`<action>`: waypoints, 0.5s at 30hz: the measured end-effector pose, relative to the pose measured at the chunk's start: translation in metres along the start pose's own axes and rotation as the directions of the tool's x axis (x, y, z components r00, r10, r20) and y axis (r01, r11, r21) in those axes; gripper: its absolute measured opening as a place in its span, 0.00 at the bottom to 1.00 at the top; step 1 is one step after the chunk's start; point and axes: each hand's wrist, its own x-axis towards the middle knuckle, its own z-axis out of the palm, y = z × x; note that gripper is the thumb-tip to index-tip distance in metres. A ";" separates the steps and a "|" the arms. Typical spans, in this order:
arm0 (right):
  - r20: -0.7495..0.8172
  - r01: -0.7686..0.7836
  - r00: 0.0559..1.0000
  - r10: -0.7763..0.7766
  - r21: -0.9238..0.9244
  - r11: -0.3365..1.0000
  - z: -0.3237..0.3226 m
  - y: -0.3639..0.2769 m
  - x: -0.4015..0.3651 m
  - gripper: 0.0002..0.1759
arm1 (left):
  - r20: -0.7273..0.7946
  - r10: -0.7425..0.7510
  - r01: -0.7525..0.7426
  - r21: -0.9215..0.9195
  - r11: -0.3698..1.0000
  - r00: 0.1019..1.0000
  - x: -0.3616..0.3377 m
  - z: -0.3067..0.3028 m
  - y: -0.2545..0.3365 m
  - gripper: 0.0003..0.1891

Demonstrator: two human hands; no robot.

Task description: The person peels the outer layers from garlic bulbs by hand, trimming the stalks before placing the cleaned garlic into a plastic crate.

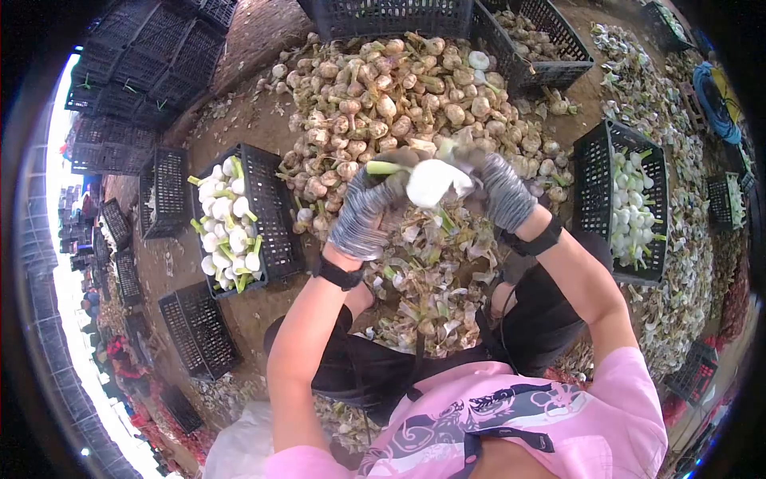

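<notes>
A white garlic bulb (429, 185) with a short green stem is between my two hands, above the pile. My left hand (369, 209), in a grey striped glove with dark fingertips, is closed around the stem side of the bulb. My right hand (506, 191), gloved alike, pinches at the bulb's other side, where a loose white flap of garlic skin (461, 187) hangs. Its fingertips are blurred. Behind both hands lies a big heap of unpeeled garlic (391, 104), brownish and dirty. Below them, peeled-off garlic skins (431, 295) litter the ground between my legs.
Black crates of white garlic stand at left (275, 203) and right (590, 180). Another crate (199, 331) sits at lower left. Two crates border the heap's far side, one holding unpeeled garlic (523, 36). Stacked crates (152, 56) rise at upper left. Skins (686, 263) cover the right-hand ground.
</notes>
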 end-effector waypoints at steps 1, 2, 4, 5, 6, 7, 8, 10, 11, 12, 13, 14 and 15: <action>0.300 0.508 0.861 -0.410 -0.490 0.708 -0.002 0.004 0.000 0.15 | -0.100 -0.101 0.086 -0.149 0.985 0.990 -0.001 -0.004 -0.003 0.19; 0.497 0.698 0.715 -0.492 -0.541 0.468 -0.006 0.008 0.001 0.18 | -0.099 -0.098 0.083 -0.145 0.986 0.990 0.000 -0.005 -0.002 0.19; 0.712 0.753 0.626 -0.317 -0.447 0.482 -0.009 0.012 0.001 0.25 | -0.173 -0.076 0.037 -0.219 0.975 0.982 0.005 -0.010 0.000 0.17; 0.754 0.680 0.623 -0.209 -0.389 0.622 -0.011 0.011 0.002 0.29 | -0.274 -0.061 0.009 -0.186 0.982 0.960 0.008 -0.028 -0.007 0.15; 0.669 0.126 0.740 0.064 -0.231 0.965 -0.008 0.010 -0.004 0.27 | -0.276 -0.059 0.007 -0.185 0.983 0.959 0.010 -0.032 -0.008 0.15; 0.701 0.240 0.712 0.030 -0.283 0.929 -0.015 0.014 0.002 0.26 | -0.304 -0.082 -0.001 -0.263 0.965 0.949 0.011 -0.034 -0.010 0.15; 0.731 0.353 0.682 -0.005 -0.324 0.878 -0.017 0.014 0.004 0.24 | -0.329 -0.107 -0.012 -0.338 0.941 0.938 0.012 -0.036 -0.012 0.15; 0.664 0.470 0.726 0.179 -0.669 0.576 -0.016 0.012 0.002 0.23 | -0.351 -0.182 0.031 -0.395 0.918 0.918 0.015 -0.040 -0.016 0.16; 0.477 0.324 0.791 0.383 -0.858 0.400 -0.009 0.007 0.000 0.24 | -0.367 -0.255 0.070 -0.449 0.891 0.895 0.019 -0.040 -0.016 0.16; 0.662 0.683 0.718 0.214 -0.729 -0.040 -0.011 0.010 -0.004 0.21 | -0.459 -0.451 0.124 -0.582 0.803 0.766 0.025 -0.036 -0.014 0.18; 0.505 0.564 0.822 0.263 -0.785 -0.257 -0.006 0.015 -0.004 0.18 | -0.489 -0.436 0.136 -0.534 0.834 0.755 0.029 -0.040 -0.018 0.18; 0.331 0.420 0.906 0.265 -0.780 -0.464 -0.001 0.021 -0.001 0.15 | -0.521 -0.418 0.146 -0.483 0.863 0.744 0.034 -0.053 -0.027 0.19; 0.363 0.442 0.897 0.252 -0.747 -0.496 -0.006 0.027 0.003 0.12 | -0.498 -0.459 0.149 -0.542 0.827 0.735 0.042 -0.058 -0.027 0.18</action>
